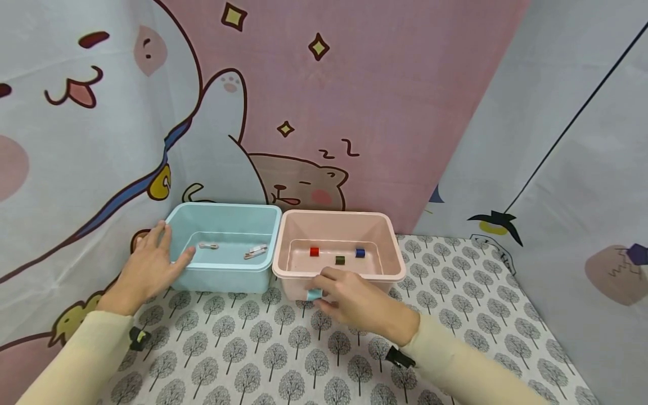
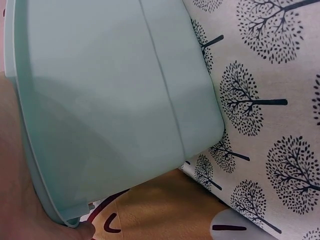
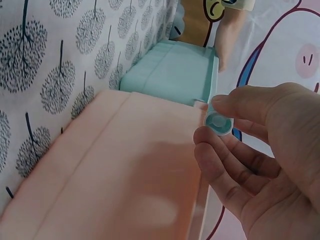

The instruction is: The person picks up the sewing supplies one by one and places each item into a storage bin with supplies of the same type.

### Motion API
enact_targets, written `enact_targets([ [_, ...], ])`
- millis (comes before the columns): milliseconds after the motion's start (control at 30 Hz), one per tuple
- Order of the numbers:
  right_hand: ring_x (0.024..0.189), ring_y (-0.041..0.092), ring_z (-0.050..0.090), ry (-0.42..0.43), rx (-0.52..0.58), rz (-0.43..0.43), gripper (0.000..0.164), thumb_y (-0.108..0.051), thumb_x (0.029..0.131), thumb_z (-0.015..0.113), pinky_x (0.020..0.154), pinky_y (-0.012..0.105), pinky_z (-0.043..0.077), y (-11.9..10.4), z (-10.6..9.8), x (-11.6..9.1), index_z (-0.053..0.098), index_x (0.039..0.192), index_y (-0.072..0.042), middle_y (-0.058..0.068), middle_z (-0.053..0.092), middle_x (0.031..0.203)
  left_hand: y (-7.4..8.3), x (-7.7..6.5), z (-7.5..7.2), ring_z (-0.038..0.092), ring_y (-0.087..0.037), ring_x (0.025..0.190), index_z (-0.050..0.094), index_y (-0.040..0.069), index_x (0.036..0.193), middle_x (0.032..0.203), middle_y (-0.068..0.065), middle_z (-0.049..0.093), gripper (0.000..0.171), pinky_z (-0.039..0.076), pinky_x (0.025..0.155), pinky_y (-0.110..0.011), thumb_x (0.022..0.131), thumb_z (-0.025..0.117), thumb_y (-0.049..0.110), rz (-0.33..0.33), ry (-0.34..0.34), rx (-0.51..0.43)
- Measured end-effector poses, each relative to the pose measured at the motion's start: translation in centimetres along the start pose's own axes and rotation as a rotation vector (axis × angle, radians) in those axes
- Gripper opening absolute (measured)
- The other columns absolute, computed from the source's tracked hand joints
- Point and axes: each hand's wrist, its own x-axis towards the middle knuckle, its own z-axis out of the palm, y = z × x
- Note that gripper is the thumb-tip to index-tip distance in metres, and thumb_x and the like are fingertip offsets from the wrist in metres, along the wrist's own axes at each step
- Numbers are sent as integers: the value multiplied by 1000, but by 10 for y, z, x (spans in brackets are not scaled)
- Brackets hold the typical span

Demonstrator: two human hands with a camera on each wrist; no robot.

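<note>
My right hand [image 1: 349, 295] pinches a small teal spool of thread [image 1: 314, 294] between thumb and fingers, just in front of the pink bin [image 1: 339, 277]. In the right wrist view the spool's round end [image 3: 218, 122] faces the camera, close to the bin's rim. Red [image 1: 314, 251], dark green [image 1: 340, 260] and blue spools [image 1: 360, 253] lie apart on that bin's floor. My left hand [image 1: 152, 267] rests at the left side of the light blue bin [image 1: 223, 267], its fingers extended and its thumb over the front rim.
Inside the blue bin lie a small pale pinkish piece [image 1: 208, 246] and some narrow white-and-brown pieces [image 1: 255, 251]. Both bins stand side by side on a tree-print cloth [image 1: 275, 360], close to a cartoon-print curtain [image 1: 385, 112] behind.
</note>
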Motion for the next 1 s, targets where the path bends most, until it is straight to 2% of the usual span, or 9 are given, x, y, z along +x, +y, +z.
enact_targets([
  [267,95,15,82,40,-44,4,23,-12,101,93,87,16,67,7,-11,7,82,121,-9,2,82,112,-1,0,0,21,-81,163,16,-22,176,184,-50,13,107,22,134,-91,120,41,66,-10,-3,-9],
  [333,96,12,83,52,-81,23,23,-15,102,93,88,23,69,8,-13,8,83,122,-12,0,84,114,-1,0,1,22,-81,163,16,-22,176,184,-50,13,107,22,133,-91,120,42,66,-11,-1,-8],
  [433,96,8,84,62,-143,64,25,-23,102,93,105,44,62,11,-18,9,83,125,-20,-4,86,123,-1,1,1,23,-82,162,17,-22,176,184,-50,14,107,23,133,-91,120,42,66,-10,7,-5],
  [500,94,6,84,70,-162,71,27,-23,101,94,103,50,59,14,-20,10,83,125,-21,-4,87,126,-1,1,1,23,-82,161,17,-22,176,184,-50,14,107,23,133,-92,120,42,66,-10,6,-6],
  [567,92,10,86,85,-146,50,28,-19,99,95,105,49,62,19,-22,12,82,124,-17,1,88,128,-1,1,1,23,-82,162,17,-22,176,184,-50,14,108,23,133,-91,120,42,66,-11,5,-7],
  [667,91,14,87,100,-111,15,28,-12,99,95,86,28,71,27,-25,16,81,124,-11,6,88,122,-1,1,2,23,-81,162,17,-22,176,185,-49,14,108,22,134,-91,120,42,67,-13,0,-6],
  [733,91,16,87,95,-82,20,29,-11,99,94,82,24,71,32,-28,17,81,125,-9,6,88,119,-1,1,2,23,-81,162,17,-21,176,185,-49,14,108,23,133,-91,120,43,67,-14,-1,-4],
  [867,91,18,86,69,-10,47,27,-6,100,91,82,22,70,41,-35,22,80,125,-7,6,86,112,-2,1,2,23,-82,162,16,-21,176,184,-49,14,107,24,132,-92,120,42,66,-14,2,-1],
  [1000,92,22,85,73,30,31,25,0,98,90,83,28,72,49,-40,28,81,122,-1,11,86,111,-2,1,3,25,-82,161,18,-22,175,184,-50,16,106,24,132,-92,120,43,65,-7,15,0],
])
